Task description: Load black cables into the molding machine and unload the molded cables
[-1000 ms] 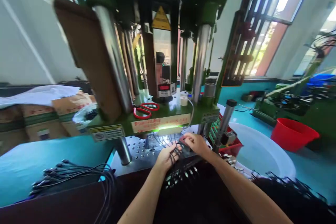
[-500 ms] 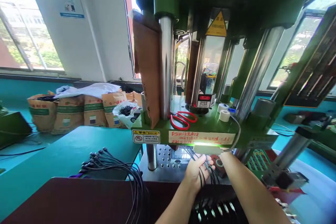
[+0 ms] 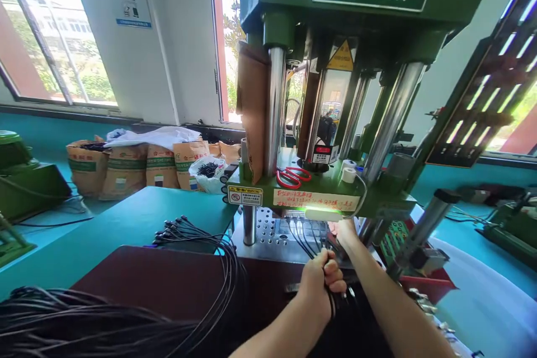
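Note:
Thin black cables (image 3: pixel 305 245) run from the metal plate under the green press (image 3: pixel 293 196) down into my left hand (image 3: pixel 323 279). The fingers of that hand are wrapped round them, and the cable ends hang below the fist. Farther in, at the right side of the plate, my right hand (image 3: pixel 342 230) reaches under the press's front edge. Its fingers are partly hidden there, and I cannot make out what they touch. A lit white lamp (image 3: pixel 323 215) hangs just above the hands.
Red-handled scissors (image 3: pixel 293 177) and white rolls (image 3: pixel 348 173) lie on the press ledge. A cable bundle (image 3: pixel 180 229) rests left, with a larger cable pile (image 3: pixel 84 324) at the lower left. Paper sacks (image 3: pixel 126 170) stand behind. A red bin (image 3: pixel 432 285) is on the right.
My left hand has closed round the cables and sits lower, away from the plate. The view has tilted up and shifted left, showing more of the press top and the lower-left cable pile.

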A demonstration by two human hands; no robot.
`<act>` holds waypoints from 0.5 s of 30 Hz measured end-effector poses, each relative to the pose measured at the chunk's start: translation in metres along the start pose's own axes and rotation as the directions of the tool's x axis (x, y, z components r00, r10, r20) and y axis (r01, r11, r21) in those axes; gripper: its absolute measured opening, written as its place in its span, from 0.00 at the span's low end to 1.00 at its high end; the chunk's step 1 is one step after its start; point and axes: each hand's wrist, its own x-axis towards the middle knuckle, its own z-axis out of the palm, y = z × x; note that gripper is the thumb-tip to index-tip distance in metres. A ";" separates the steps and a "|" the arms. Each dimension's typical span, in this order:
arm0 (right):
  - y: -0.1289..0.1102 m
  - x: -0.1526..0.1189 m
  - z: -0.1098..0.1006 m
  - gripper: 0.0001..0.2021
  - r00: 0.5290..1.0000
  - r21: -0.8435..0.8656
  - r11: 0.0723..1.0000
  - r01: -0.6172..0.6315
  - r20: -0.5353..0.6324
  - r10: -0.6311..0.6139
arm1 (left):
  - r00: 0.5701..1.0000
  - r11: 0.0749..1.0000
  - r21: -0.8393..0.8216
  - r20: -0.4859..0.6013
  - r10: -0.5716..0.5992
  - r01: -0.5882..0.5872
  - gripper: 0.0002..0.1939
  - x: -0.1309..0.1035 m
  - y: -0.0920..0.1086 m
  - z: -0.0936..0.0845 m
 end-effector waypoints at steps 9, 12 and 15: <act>0.005 -0.034 -0.009 0.14 0.990 0.122 0.985 -0.122 -0.055 0.130 | 0.995 0.962 0.258 0.082 0.065 -0.084 0.11 -0.084 -0.054 -0.080; 0.008 -0.044 -0.031 0.14 0.995 0.093 0.991 -0.091 -0.029 0.094 | 0.941 0.904 0.309 -0.068 0.330 -0.295 0.06 -0.129 -0.014 -0.084; 0.016 -0.053 -0.056 0.14 0.995 0.004 0.995 -0.102 0.020 0.102 | 0.777 0.749 0.243 0.039 0.628 -0.617 0.08 -0.167 0.077 -0.063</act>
